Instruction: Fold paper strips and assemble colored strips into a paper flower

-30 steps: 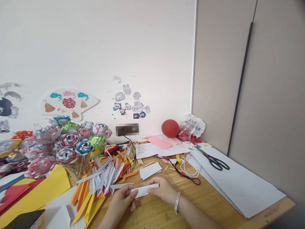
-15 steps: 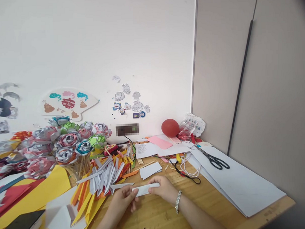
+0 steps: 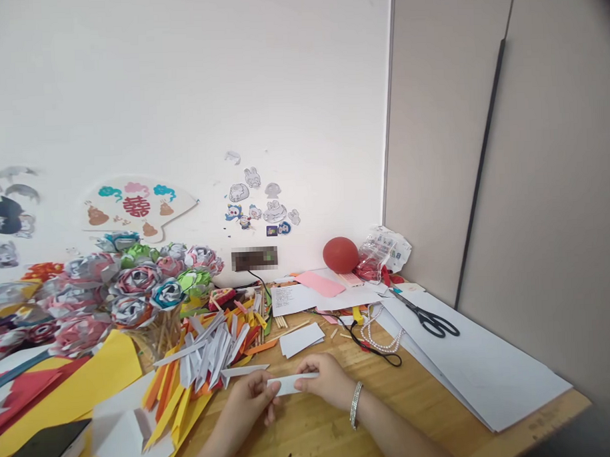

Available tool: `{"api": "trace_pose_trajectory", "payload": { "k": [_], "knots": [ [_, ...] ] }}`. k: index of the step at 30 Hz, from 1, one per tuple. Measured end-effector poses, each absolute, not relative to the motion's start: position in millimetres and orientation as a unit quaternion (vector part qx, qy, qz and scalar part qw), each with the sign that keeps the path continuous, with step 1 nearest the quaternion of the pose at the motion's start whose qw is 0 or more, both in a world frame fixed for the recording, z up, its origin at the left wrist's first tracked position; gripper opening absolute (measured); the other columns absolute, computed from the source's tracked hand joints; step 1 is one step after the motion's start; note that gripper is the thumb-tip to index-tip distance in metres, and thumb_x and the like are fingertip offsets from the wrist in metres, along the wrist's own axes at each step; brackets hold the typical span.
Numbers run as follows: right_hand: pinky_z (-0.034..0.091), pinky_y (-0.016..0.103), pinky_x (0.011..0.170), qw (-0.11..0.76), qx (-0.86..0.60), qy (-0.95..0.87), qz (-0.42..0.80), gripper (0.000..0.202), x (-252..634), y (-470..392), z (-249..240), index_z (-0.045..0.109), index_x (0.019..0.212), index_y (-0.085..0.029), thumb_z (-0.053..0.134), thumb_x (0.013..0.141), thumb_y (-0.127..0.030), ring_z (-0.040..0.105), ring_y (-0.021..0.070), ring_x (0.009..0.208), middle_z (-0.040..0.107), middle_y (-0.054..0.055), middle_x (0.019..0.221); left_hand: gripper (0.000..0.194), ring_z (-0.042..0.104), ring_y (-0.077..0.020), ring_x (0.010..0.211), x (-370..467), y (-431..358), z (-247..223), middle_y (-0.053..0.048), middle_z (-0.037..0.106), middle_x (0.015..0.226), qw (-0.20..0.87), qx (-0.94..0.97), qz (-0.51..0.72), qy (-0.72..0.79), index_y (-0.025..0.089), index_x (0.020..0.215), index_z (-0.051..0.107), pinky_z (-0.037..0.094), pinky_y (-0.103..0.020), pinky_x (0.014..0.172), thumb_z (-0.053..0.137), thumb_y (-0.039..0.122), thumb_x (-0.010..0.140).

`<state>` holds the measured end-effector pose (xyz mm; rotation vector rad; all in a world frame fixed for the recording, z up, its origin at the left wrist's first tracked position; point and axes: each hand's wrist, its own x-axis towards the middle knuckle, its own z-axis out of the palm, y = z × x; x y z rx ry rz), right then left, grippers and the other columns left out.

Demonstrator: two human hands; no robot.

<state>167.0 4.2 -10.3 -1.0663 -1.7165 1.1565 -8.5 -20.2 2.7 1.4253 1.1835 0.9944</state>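
A narrow folded strip of white paper [image 3: 288,384] is held just above the wooden table [image 3: 317,431], between both hands. My left hand [image 3: 251,397] pinches its left end with thumb and fingers. At the right end, my right hand [image 3: 321,379], with a beaded bracelet on the wrist, grips the strip between thumb and fingers. Behind the hands lie small white paper pieces [image 3: 301,340]. A pile of folded white strips [image 3: 209,352] rests on orange and yellow ones [image 3: 174,406], left of my left hand.
Paper flowers [image 3: 137,281] stand at the back left, with a phone [image 3: 42,447] at front left. Black scissors [image 3: 431,321] lie on large white sheets [image 3: 484,362] at right. A red balloon [image 3: 340,255], pearl string [image 3: 374,343] and black cord [image 3: 384,357] are farther back.
Both hands have shifted very slightly, and my right fingers now sit a little farther left on the strip. Both still hold it.
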Motion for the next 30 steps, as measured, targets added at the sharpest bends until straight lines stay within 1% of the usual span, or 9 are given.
{"api": "trace_pose_trajectory", "payload": {
  "k": [4,8,10,14,17,22,26,30],
  "knots": [
    [0.039,0.021,0.057,0.395,-0.422,-0.674,0.460,0.012,167,4,-9,0.063,0.073,-0.013,0.063,0.061,-0.016,0.051,0.0105,0.059,0.061,0.000,0.067,0.040,0.046,-0.0080,0.033,-10,-19,-2,0.005,0.056,0.047,0.492,0.594,0.407,0.488,0.015,0.065,0.052,0.032,-0.019,0.037,0.063,0.053,0.058],
    [0.037,0.019,0.054,0.383,-0.440,-0.692,0.424,0.013,167,3,-9,0.064,0.073,-0.013,0.063,0.061,-0.016,0.050,0.0101,0.057,0.060,0.000,0.065,0.035,0.045,-0.0081,0.033,-9,-19,-5,0.005,0.054,0.045,0.472,0.618,0.398,0.487,0.015,0.064,0.051,0.032,-0.019,0.038,0.060,0.049,0.064],
    [0.036,0.019,0.052,0.372,-0.449,-0.711,0.393,0.013,167,1,-9,0.065,0.074,-0.013,0.063,0.062,-0.018,0.050,0.0102,0.057,0.061,0.000,0.064,0.032,0.045,-0.0083,0.034,-8,-21,-5,0.005,0.053,0.044,0.450,0.634,0.394,0.491,0.016,0.062,0.050,0.031,-0.019,0.039,0.057,0.047,0.067],
    [0.032,0.018,0.050,0.357,-0.430,-0.771,0.306,0.013,165,-8,-6,0.066,0.073,-0.016,0.060,0.069,-0.027,0.049,0.0096,0.056,0.062,0.000,0.064,0.027,0.043,-0.0083,0.034,-4,-28,-1,0.007,0.049,0.040,0.410,0.665,0.373,0.500,0.016,0.060,0.050,0.029,-0.019,0.040,0.053,0.041,0.072],
    [0.030,0.018,0.052,0.353,-0.401,-0.811,0.240,0.015,163,-13,-1,0.066,0.070,-0.017,0.058,0.073,-0.028,0.049,0.0091,0.057,0.062,-0.001,0.063,0.025,0.041,-0.0081,0.035,1,-33,3,0.008,0.046,0.038,0.387,0.683,0.361,0.503,0.016,0.062,0.052,0.028,-0.019,0.041,0.051,0.038,0.074],
    [0.028,0.018,0.051,0.337,-0.391,-0.835,0.188,0.017,164,-13,1,0.062,0.063,-0.015,0.056,0.076,-0.024,0.046,0.0082,0.054,0.058,-0.002,0.058,0.026,0.041,-0.0087,0.036,5,-39,7,0.008,0.046,0.040,0.391,0.691,0.349,0.497,0.017,0.063,0.050,0.028,-0.019,0.041,0.048,0.039,0.077],
    [0.027,0.019,0.052,0.322,-0.396,-0.845,0.160,0.018,165,-11,-2,0.062,0.063,-0.015,0.055,0.077,-0.024,0.048,0.0091,0.056,0.060,-0.001,0.060,0.025,0.047,-0.0112,0.044,6,-41,8,0.005,0.050,0.048,0.381,0.718,0.336,0.476,0.017,0.068,0.051,0.033,-0.020,0.045,0.045,0.039,0.079],
    [0.029,0.019,0.053,0.311,-0.400,-0.845,0.172,0.020,164,-12,-1,0.063,0.064,-0.015,0.054,0.078,-0.026,0.049,0.0097,0.058,0.061,-0.001,0.062,0.031,0.048,-0.0125,0.045,2,-39,10,0.004,0.049,0.046,0.340,0.727,0.329,0.497,0.018,0.063,0.050,0.035,-0.022,0.050,0.038,0.039,0.082]
  ]
}}
